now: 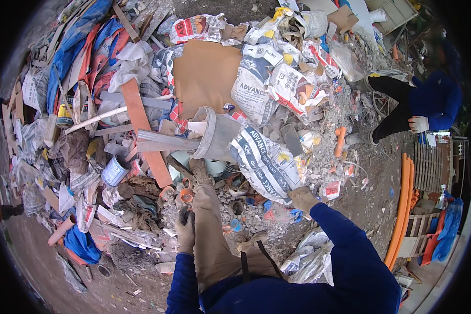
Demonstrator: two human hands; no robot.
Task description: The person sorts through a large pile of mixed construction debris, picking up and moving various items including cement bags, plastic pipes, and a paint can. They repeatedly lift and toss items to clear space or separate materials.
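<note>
My right hand (303, 199), in a tan work glove, is closed on the lower corner of a white and dark-blue cement bag (264, 165). The bag looks flattened and stretches away over the rubble, its far end beside a grey plastic bucket (220, 135) lying on its side. Next to my leg hangs my gloved left hand (185, 230), its fingers loosely curled with a small gap at the dark tips and nothing visible in them. Close to it lie short orange pipe pieces (186, 195) and a reddish-brown board (144, 133).
A brown cardboard sheet (205, 76) and more cement bags (254, 86) cover the far heap. Wood, tarps and a paint can (115, 170) crowd the left. At right, a co-worker (429, 102) stands near long orange pipes (401, 209). My boot (200, 172) rests among debris.
</note>
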